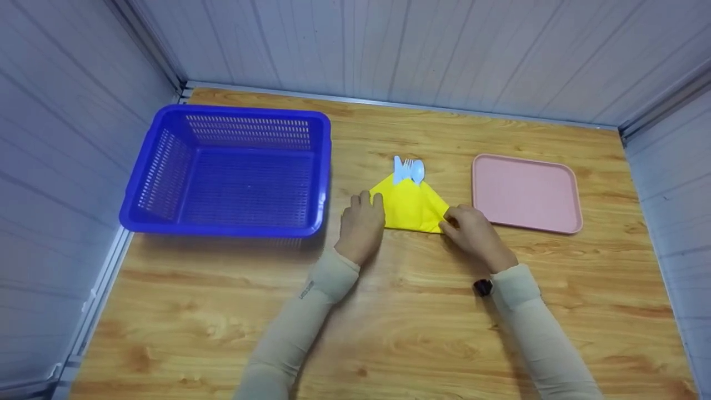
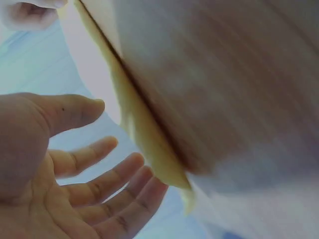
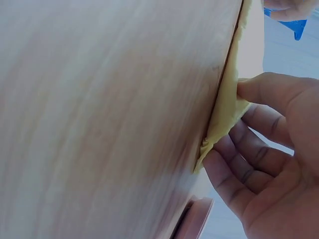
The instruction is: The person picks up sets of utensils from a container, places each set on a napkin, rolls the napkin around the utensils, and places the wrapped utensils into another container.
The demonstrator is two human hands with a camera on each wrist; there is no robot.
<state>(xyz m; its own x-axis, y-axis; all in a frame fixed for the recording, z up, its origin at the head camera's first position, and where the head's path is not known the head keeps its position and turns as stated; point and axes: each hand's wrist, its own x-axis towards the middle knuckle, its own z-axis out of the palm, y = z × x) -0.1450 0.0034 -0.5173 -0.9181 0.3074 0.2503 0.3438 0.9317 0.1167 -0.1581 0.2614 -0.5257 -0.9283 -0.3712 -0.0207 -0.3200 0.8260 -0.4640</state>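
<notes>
Head view shows a folded yellow cloth napkin (image 1: 407, 208), presumably light and limp, best held cornerwise, the right hand (image 1: 476, 234) apparently pinching, the left hand (image 1: 361, 226) loosely touching.

1. 1 left hand (image 1: 362, 225) + 1 right hand (image 1: 472, 230); total 2 hands.
2. Yellow cloth (image 1: 408, 208): 1, between the bench's left and right edges.
3. Cutlery, pale: 1 knife (image 1: 397, 171), 1 fork (image 1: 408, 170), 1 spoon (image 1: 419, 171); total 3, at the cloth's upper edge.
4. Blue basket (image 1: 222, 229): 1, by the bench's far left corner.
5. Pink tray (image 1: 525, 191): 1, toward the bench's right edge.
6. Bench (image 1: 400, 328): 1.
7. 1 left sleeve (image 1: 294, 328) + 1 right sleeve (image 1: 547, 339); total 2.
8. Dark wrist-side object (image 1: 483, 287): 1 visible, at the right cuff; kind unclear.
9. Walls in view: 3, namely left wall (image 1: 55, 166), far wall (image 1: 389, 50), right wall (image 1: 677, 155).
</notes>
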